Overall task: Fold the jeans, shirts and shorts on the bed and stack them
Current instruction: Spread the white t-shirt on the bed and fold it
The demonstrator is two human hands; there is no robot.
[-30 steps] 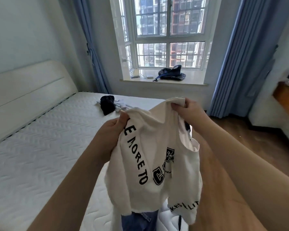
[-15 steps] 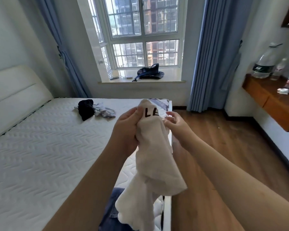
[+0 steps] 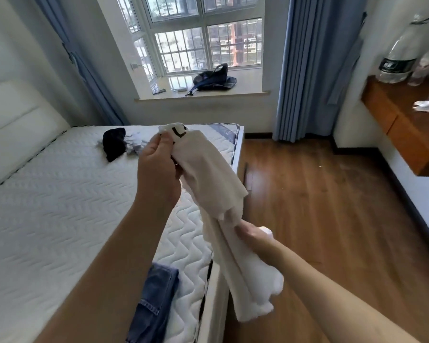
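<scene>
A cream shirt with black lettering (image 3: 208,174) hangs in the air over the bed's right edge. My left hand (image 3: 159,167) grips its bunched top. My right hand (image 3: 252,232) holds the shirt lower down, where the cloth hangs long and gathered. Blue jeans (image 3: 154,303) lie on the white mattress (image 3: 60,219) near me, partly behind my left forearm. A black garment (image 3: 114,143) and a pale grey one (image 3: 134,144) lie crumpled together at the far end of the bed.
Wooden floor (image 3: 320,206) runs to the right of the bed. A wooden shelf (image 3: 394,125) with bottles stands at the right wall. A dark bag (image 3: 214,79) sits on the window sill between blue curtains. The white headboard (image 3: 18,127) is at left.
My right hand has left the shirt's top and dropped to hold it lower down. The shirt now hangs long and gathered instead of spread. The view has swung right.
</scene>
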